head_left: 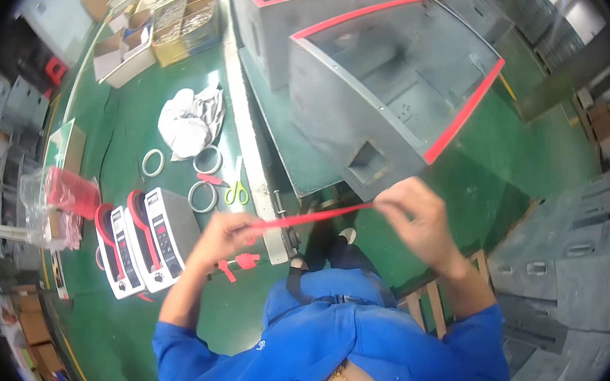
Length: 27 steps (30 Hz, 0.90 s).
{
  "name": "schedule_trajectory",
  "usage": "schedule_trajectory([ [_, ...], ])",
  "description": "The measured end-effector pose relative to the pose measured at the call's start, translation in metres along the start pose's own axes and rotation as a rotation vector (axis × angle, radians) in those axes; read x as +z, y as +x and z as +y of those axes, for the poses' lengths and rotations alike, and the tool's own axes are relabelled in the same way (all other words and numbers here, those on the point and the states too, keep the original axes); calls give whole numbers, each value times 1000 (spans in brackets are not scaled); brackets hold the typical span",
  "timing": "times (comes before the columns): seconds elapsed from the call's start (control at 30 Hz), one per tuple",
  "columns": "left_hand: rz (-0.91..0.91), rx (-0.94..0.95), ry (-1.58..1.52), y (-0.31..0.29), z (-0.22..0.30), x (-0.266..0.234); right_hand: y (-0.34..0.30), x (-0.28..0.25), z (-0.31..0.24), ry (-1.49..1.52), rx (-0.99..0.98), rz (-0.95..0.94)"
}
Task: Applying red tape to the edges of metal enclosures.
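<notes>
A narrow red strip of tape (pixel 315 217) is stretched almost level between my two hands, in front of my body. Its left end is pinched in the fingers of my left hand (pixel 223 236). My right hand (pixel 419 218) grips the other end, just below the near corner of a grey metal cabinet (pixel 325 89). That cabinet has red edging on two sides of its open top and a square cutout in its near wall. By my left hand stand two white machines (pixel 165 237) with red tape loops, and small red pieces (pixel 237 264) lie on the green bench.
On the bench are green-handled scissors (pixel 236 191), pale tape rings (pixel 203 197), a white cloth (pixel 192 120) and a red roll in plastic (pixel 74 194). Boxes of small parts (pixel 186 25) stand farther back. Another edged cabinet (pixel 260 29) sits behind; grey metal panels (pixel 577 267) are stacked right.
</notes>
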<state>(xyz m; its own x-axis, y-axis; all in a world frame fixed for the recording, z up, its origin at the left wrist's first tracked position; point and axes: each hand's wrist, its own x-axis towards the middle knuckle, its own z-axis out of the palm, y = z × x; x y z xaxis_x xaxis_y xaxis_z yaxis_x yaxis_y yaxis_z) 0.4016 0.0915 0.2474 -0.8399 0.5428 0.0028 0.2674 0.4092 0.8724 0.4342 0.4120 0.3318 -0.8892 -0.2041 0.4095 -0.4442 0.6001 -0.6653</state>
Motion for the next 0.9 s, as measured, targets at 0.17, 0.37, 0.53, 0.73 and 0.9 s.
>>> schedule_trajectory([
  [0.17,35,8,-4,101,20,-62,13,-53,29,284,374,152],
  [0.37,74,69,-4,209,31,-101,29,-74,48,489,683,131],
  [0.53,59,59,-141,263,41,-110,35,-78,51,451,803,81],
  [0.73,22,-104,-492,286,44,-114,36,-82,52,500,854,77],
  [0.9,13,-65,-410,289,39,-117,38,-81,46,496,885,111],
])
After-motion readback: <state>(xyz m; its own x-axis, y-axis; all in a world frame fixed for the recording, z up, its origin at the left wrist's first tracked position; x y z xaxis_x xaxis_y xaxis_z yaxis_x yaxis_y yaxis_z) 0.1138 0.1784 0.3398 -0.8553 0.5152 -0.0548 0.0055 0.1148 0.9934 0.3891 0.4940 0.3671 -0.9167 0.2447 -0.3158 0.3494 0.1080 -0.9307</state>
